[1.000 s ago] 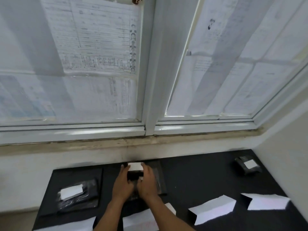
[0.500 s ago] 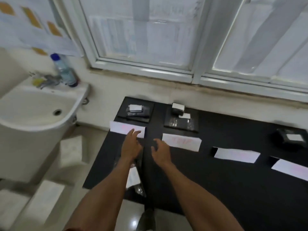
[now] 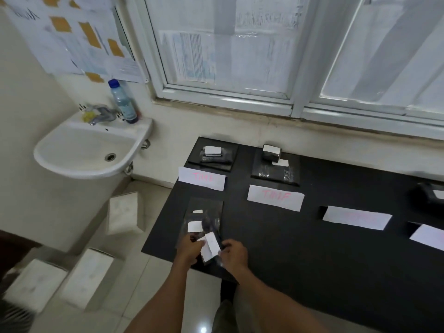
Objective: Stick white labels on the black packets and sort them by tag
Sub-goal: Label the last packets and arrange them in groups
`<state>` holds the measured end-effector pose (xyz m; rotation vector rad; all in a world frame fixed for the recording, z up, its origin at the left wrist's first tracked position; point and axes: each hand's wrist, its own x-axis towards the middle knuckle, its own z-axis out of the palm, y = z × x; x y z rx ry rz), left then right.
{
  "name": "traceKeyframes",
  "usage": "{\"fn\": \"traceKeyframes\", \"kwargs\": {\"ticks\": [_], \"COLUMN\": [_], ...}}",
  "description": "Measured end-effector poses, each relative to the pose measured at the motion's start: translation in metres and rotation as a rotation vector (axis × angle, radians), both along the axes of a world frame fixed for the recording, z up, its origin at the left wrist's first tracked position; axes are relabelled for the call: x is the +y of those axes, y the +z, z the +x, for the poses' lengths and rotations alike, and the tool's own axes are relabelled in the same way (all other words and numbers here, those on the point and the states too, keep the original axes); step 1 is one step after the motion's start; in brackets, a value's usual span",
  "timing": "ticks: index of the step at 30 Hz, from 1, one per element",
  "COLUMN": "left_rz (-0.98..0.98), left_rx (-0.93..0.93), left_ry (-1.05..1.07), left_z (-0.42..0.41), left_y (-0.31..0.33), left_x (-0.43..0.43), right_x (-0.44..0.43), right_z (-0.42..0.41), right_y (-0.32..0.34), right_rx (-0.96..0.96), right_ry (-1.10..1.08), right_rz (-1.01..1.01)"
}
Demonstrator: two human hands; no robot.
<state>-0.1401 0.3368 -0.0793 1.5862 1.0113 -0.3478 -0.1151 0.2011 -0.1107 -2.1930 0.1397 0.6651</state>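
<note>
A black packet with a white label is held between my left hand and my right hand at the near left corner of the black table. Just beyond my hands lies a pile of loose packets with white labels. Farther back, one labelled stack sits behind a paper tag with pink writing. A second labelled stack sits behind another pink-lettered tag. A third labelled packet lies at the right edge.
Two more white paper tags lie to the right. A white sink with a tap and a plastic bottle stands left of the table. White boxes sit on the floor. A paper-covered window runs behind.
My view dropped from the window to the table's near left corner. Both hands pulled back from the far stack to the loose pile and now hold a labelled packet.
</note>
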Motion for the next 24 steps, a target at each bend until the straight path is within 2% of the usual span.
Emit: {"fn": "traceKeyframes", "kwargs": {"ticks": [2, 10, 12, 14, 16, 21, 24], "left_rz": [-0.046, 0.162, 0.091, -0.125, -0.289, -0.307, -0.359], "left_rx": [0.001, -0.221, -0.322, -0.358, -0.332, -0.429, -0.479], "left_ry": [-0.002, -0.02, 0.024, 0.078, 0.053, 0.021, -0.062], "left_z": [0.002, 0.033, 0.045, 0.059, 0.073, 0.122, 0.16], "left_y": [0.005, 0.021, 0.028, 0.036, 0.044, 0.062, 0.07], "left_x": [-0.003, -0.03, -0.035, -0.039, -0.046, -0.082, -0.1], "right_x": [-0.006, -0.04, -0.055, -0.071, -0.087, -0.122, -0.135], "right_z": [0.004, 0.047, 0.059, 0.072, 0.083, 0.114, 0.14], "right_y": [0.001, 0.015, 0.022, 0.031, 0.044, 0.074, 0.089], "right_rx": [0.02, 0.0, -0.018, -0.035, -0.058, -0.248, -0.339], "right_ry": [-0.003, -0.093, -0.101, -0.101, -0.071, -0.1, -0.08], "right_rz": [0.086, 0.422, 0.459, 0.481, 0.475, 0.373, 0.194]}}
